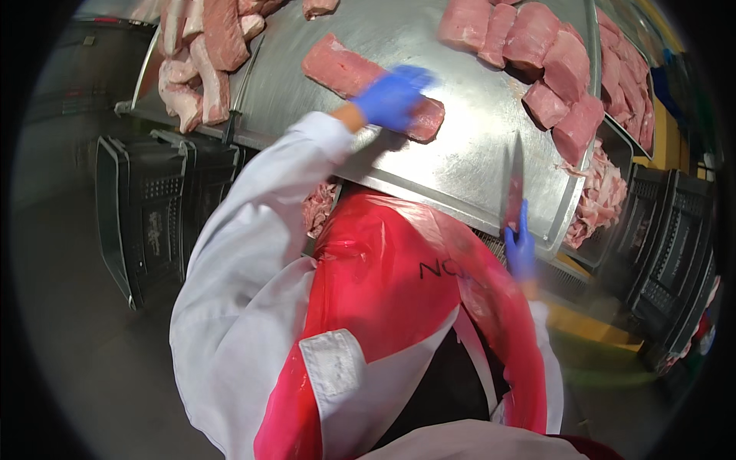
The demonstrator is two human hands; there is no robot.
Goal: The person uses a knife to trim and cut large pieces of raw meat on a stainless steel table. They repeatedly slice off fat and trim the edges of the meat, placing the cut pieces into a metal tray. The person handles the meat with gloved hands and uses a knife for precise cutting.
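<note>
A long strip of pink meat (341, 65) lies at a slant on the steel work table. Over its middle is my left hand (392, 98), in a blue glove; motion smears its fingers, so whether it touches the meat is unclear. My right hand (521, 253), also blue-gloved, is by the table's near right edge and closed round a knife (515, 180). The blade points away from me above the tabletop, and the handle is mostly hidden in the hand.
Thick meat cuts (548, 61) lie at the table's far right, longer pieces (203, 57) at the far left. Pale trimmings (602, 192) fill a bin past the right edge. Black crates (146, 207) stand at left, with more crates (667, 245) at right. The steel table (460, 169) has a raised rim.
</note>
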